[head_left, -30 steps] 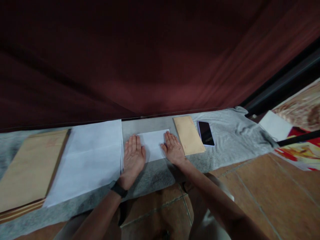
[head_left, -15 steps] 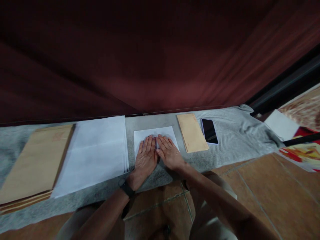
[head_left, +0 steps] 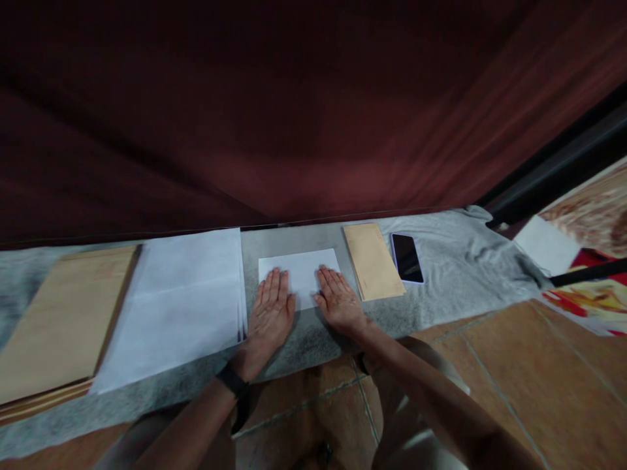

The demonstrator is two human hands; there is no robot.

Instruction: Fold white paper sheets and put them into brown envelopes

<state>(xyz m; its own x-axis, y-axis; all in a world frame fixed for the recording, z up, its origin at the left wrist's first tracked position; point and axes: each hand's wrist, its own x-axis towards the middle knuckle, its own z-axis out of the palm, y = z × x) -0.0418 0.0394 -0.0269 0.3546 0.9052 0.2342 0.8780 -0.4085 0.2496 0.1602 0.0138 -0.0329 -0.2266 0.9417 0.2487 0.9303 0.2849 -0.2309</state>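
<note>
A small folded white paper (head_left: 300,269) lies on the grey cloth (head_left: 455,261) in front of me. My left hand (head_left: 270,313) rests flat on its left part, fingers stretched out, a dark band on the wrist. My right hand (head_left: 337,301) lies flat on the paper's right part, fingers spread. Neither hand holds anything. The paper's near edge is hidden under my palms.
A stack of white sheets (head_left: 186,297) lies to the left, and a pile of large brown envelopes (head_left: 61,320) beyond it. A brown envelope (head_left: 373,261) and a dark phone (head_left: 406,257) lie to the right. A dark red curtain (head_left: 294,111) hangs behind. Tiled floor (head_left: 514,372) is on my near side.
My hands were together at the paper's middle half a second ago; they have slid apart to its left and right sides, staying flat on it.
</note>
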